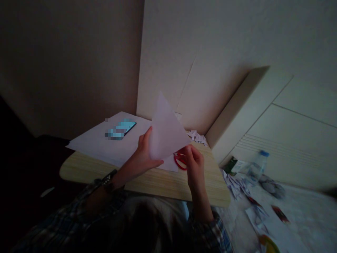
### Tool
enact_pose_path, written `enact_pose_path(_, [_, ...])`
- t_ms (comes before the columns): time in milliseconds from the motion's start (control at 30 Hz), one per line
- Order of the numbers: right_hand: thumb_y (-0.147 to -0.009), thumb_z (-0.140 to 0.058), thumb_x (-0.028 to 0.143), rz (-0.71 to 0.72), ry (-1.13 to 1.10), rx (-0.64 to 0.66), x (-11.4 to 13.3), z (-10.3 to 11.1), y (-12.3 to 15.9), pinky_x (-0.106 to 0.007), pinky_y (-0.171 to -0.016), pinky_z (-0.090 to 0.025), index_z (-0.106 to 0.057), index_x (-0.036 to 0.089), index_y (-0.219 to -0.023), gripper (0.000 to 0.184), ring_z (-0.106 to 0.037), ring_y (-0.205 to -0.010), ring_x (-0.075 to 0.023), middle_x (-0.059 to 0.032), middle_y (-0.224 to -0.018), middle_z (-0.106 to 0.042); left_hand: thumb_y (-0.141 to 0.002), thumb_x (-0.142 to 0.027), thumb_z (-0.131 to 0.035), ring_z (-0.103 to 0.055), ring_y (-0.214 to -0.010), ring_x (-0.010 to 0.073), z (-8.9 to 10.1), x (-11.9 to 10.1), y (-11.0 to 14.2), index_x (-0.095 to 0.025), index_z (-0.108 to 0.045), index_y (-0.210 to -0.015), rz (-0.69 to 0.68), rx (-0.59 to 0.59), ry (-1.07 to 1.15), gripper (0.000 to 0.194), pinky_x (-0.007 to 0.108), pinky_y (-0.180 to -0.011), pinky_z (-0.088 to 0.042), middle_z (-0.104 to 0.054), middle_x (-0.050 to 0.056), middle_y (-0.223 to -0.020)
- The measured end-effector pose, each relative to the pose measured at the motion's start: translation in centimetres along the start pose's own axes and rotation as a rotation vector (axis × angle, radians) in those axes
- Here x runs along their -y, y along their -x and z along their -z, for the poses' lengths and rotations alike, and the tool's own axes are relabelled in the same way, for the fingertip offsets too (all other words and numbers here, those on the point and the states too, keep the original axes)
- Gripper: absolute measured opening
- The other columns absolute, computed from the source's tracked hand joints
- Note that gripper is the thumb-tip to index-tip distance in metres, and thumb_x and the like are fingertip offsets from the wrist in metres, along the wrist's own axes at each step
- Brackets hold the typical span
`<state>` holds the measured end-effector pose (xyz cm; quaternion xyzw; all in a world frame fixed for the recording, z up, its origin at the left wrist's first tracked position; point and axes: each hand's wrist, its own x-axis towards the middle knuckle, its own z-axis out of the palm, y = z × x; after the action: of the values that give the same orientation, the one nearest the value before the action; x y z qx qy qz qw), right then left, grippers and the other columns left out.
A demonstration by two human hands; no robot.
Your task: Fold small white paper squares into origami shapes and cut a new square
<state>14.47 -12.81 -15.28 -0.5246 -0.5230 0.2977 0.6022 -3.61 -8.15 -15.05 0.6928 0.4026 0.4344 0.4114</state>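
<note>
A white sheet of paper (167,128), with a pointed top, is held up above the table between my hands. My left hand (143,154) grips its lower left side, the thumb stretched along the bottom edge. With bent, pinched fingers my right hand (194,160) holds the paper's right corner. Red-handled scissors (179,162) lie on the table just behind my right hand, partly hidden by it and the paper. Large white sheets (105,146) cover the table's left part, and a lit phone (121,129) rests on them.
The light wooden table (163,184) stands against a wall. Folded paper pieces (197,137) lie at its back right. Right of the table, a pale surface holds a plastic bottle (258,167), more folded paper (235,184) and a grey object (272,186).
</note>
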Motion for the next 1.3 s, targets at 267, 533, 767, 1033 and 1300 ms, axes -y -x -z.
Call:
enact_pose_path(267, [-0.081, -0.068, 0.036, -0.023, 0.314, 0.329, -4.1, -1.0, 0.9, -0.051, -0.116, -0.032, -0.077, 0.017, -0.103, 0.031, -0.058, -0.128, -0.0318, -0.0164, -0.128, -0.07, -0.057, -0.033, -0.085, -0.042, -0.138, 0.0367, 1.3, 2.4, -0.4, -0.021, -0.012, -0.155, 0.076, 0.002, 0.321, 0.123, 0.049, -0.112, -0.038, -0.028, 0.02, -0.157])
enact_pose_path(533, [-0.088, -0.056, 0.051, -0.036, 0.237, 0.253, -4.9, 0.1, 0.3, -0.046, -0.11, -0.042, -0.068, 0.023, -0.12, 0.044, -0.062, -0.122, -0.027, -0.0095, -0.127, -0.07, -0.062, -0.03, -0.078, -0.053, -0.13, 0.0334, 1.3, 3.0, -0.2, -0.022, -0.035, -0.147, 0.148, 0.091, 0.48, 0.095, 0.041, -0.104, -0.045, -0.052, 0.014, -0.145])
enact_pose_path(767, [-0.085, -0.058, 0.055, -0.138, 0.077, 0.027, -5.8, -0.3, 0.5, -0.04, -0.091, -0.055, -0.069, 0.022, -0.102, 0.038, -0.068, -0.1, -0.0268, -0.0082, -0.104, -0.075, -0.057, -0.016, -0.068, -0.061, -0.119, 0.0365, -0.4, 2.2, 0.4, -0.021, -0.068, -0.109, 0.263, 0.099, 0.532, 0.053, 0.043, -0.103, -0.046, -0.075, 0.006, -0.115])
enact_pose_path(1033, [-0.086, -0.054, 0.05, -0.189, -0.122, -0.148, -7.5, -0.9, 1.6, -0.049, -0.096, -0.052, -0.062, 0.02, -0.125, 0.05, -0.063, -0.113, -0.0309, -0.0154, -0.12, -0.068, -0.076, -0.036, -0.073, -0.07, -0.106, 0.0307, -1.1, 2.5, 2.0, -0.017, -0.069, -0.103, 0.395, -0.088, 0.656, 0.032, 0.04, -0.097, -0.052, -0.079, 0.009, -0.106])
enact_pose_path(1300, [-0.082, -0.057, 0.048, -0.195, -0.214, -0.24, -6.7, -0.1, 2.4, -0.044, -0.092, -0.054, -0.051, 0.021, -0.137, 0.061, -0.062, -0.114, -0.0283, -0.0148, -0.123, -0.066, -0.081, -0.027, -0.07, -0.07, -0.11, 0.0278, -1.3, 2.6, 1.9, -0.017, -0.069, -0.105, 0.386, -0.158, 0.763, 0.026, 0.038, -0.097, -0.054, -0.077, 0.009, -0.112])
